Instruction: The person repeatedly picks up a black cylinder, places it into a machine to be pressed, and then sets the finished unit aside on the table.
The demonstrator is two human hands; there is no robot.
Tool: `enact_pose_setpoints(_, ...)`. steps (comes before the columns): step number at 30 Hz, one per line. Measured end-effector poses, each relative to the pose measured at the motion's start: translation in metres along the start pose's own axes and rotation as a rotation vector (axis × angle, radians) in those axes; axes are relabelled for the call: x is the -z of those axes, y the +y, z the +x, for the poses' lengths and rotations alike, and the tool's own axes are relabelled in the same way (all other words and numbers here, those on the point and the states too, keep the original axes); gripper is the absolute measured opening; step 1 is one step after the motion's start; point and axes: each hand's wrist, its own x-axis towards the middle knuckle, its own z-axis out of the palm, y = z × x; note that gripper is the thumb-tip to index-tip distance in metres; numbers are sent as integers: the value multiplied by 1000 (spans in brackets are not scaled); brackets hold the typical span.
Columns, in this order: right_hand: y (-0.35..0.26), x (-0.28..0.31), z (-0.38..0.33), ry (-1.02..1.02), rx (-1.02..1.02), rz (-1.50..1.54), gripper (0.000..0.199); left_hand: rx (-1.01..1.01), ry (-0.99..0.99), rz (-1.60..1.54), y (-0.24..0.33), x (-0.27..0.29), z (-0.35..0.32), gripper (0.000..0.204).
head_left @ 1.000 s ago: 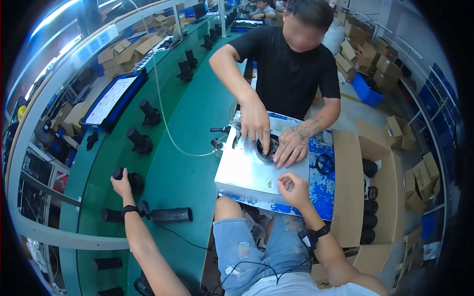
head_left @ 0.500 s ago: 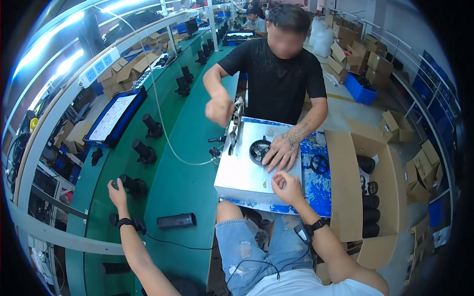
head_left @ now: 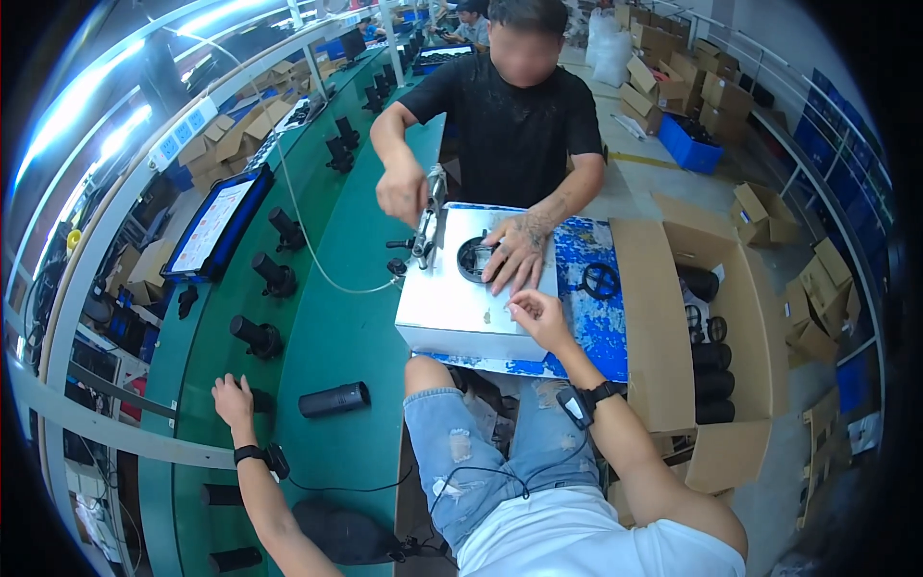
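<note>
My left hand (head_left: 234, 400) is at the green workbench, fingers curled over a black flanged cylinder (head_left: 261, 400), mostly hidden behind it. My right hand (head_left: 540, 320) is closed in a pinch over the near edge of a silver metal box (head_left: 452, 337); what is between the fingertips, if anything, is too small to make out. A co-worker's hand (head_left: 519, 252) lies flat beside my fingertips, partly over a round black ringed part (head_left: 471, 260) on the box. The co-worker's other hand (head_left: 401, 192) is at a metal toggle clamp (head_left: 428, 223).
A loose black tube (head_left: 334, 400) lies on the green bench (head_left: 356, 337). More black flanged cylinders (head_left: 255, 337) stand along it. A black spoked ring (head_left: 601, 281) rests on the worn blue surface. To the right, a cardboard box (head_left: 654, 356) holds black cylinders. A thin hose (head_left: 322, 260) crosses the bench.
The view has shifted. My left hand has moved nearer along the bench to another cylinder, its fingers now curled. My right hand stays pinched near the co-worker's hand. The co-worker's clamp-side hand has lowered.
</note>
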Motion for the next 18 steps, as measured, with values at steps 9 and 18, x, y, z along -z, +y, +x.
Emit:
enact_pose_setpoints(9,-55,-83,-39,-605,-180,579,52,-894,-352,-1176,220,180,-87,34)
enact_pose_setpoints(18,-70,-33,-63,-137,-286,880,50,-330,-592,-1873,326,126,-222,76)
